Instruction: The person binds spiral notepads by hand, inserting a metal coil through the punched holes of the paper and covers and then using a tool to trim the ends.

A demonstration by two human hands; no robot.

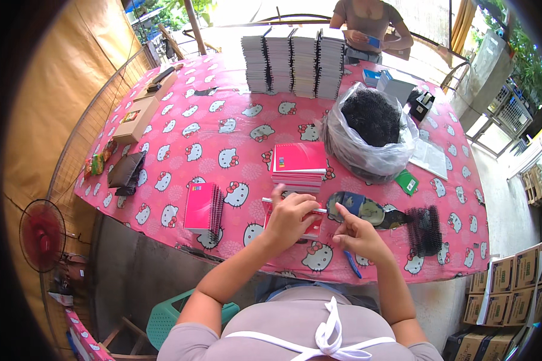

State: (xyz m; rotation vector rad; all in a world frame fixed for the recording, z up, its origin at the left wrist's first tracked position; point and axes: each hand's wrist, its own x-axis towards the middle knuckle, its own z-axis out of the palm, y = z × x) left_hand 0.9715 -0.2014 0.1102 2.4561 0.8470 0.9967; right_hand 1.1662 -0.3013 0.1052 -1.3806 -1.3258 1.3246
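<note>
At the near edge of the table point(180, 129), under its pink cat-print cloth, my left hand point(289, 218) is clamped over a small pink notebook point(313, 227), hiding most of its cover. Left of it lies one short stack of bound pink notebooks point(202, 207); a second, taller pink stack point(299, 166) sits just behind my fingers. My right hand point(358, 236) is pinched together on something too small to make out, just beside the notebook. One blue pen point(352, 263) lies at the edge beneath that hand. Right of it, a heap of black spiral coils point(425, 230) blurs into one mass, beyond counting. At the far edge stand four tall stacks of unbound pages point(292, 63); a bag of black coils point(370, 129) sits right of centre.
</note>
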